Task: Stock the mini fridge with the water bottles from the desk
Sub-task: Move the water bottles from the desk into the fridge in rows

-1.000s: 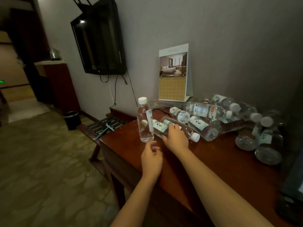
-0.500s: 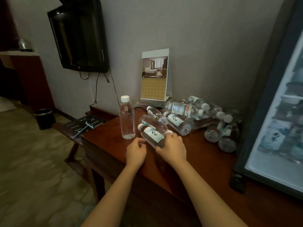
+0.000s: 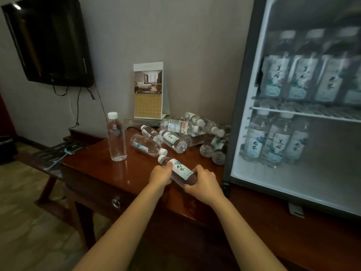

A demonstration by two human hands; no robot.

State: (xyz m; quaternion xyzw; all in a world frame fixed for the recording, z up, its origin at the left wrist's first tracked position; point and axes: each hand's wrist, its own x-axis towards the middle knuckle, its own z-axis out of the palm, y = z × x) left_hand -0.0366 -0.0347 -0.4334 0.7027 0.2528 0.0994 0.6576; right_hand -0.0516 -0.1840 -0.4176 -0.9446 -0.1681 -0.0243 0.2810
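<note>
One water bottle (image 3: 180, 170) is held on its side at the counter (image 3: 93, 167), at 8 o'clock from the mini fridge (image 3: 244, 94). The neck is gripped by curled fingers (image 3: 167, 167) of the left hand (image 3: 160, 174), and the bottom by the right hand (image 3: 204, 184).

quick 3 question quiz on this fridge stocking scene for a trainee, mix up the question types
1. True or false: only the right hand holds the labelled bottle; the left hand is off it.
2. Where does the calendar stand? A) against the wall behind the pile of bottles on the desk B) inside the fridge C) on the floor
3. Fill in: the bottles seen in the mini fridge stand on ___ levels.

Key: 1 false, both hands grip it. 2 A. 3 two.
</note>
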